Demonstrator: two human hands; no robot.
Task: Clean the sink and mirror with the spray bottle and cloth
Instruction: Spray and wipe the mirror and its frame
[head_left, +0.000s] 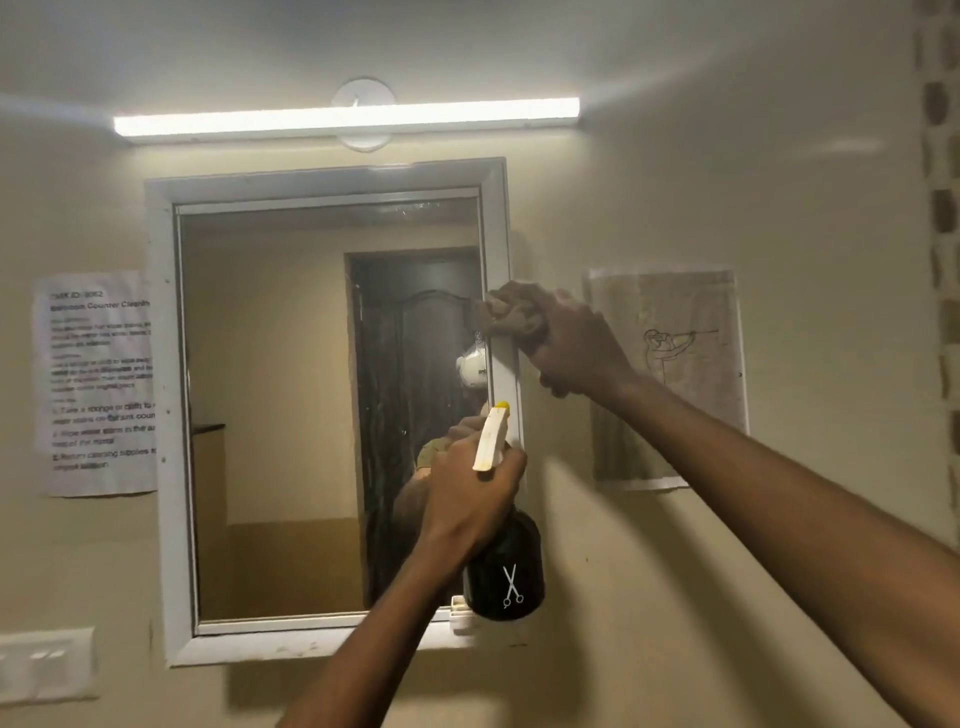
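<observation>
Scissors logo (511, 586) on black spray bottle (503, 566), left hand (470, 493) gripping.

We see a wall-mounted rectangular mirror with a white frame (332, 405), a bunched brown cloth (511, 314) pressed on its right frame edge, and an upright black spray bottle with a cream trigger head (503, 566) below.

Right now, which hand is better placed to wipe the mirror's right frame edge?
The right hand. It grips the bunched cloth, already pressed against the right side of the mirror frame. The left hand is lower, wrapped around the spray bottle, with no cloth.
</observation>
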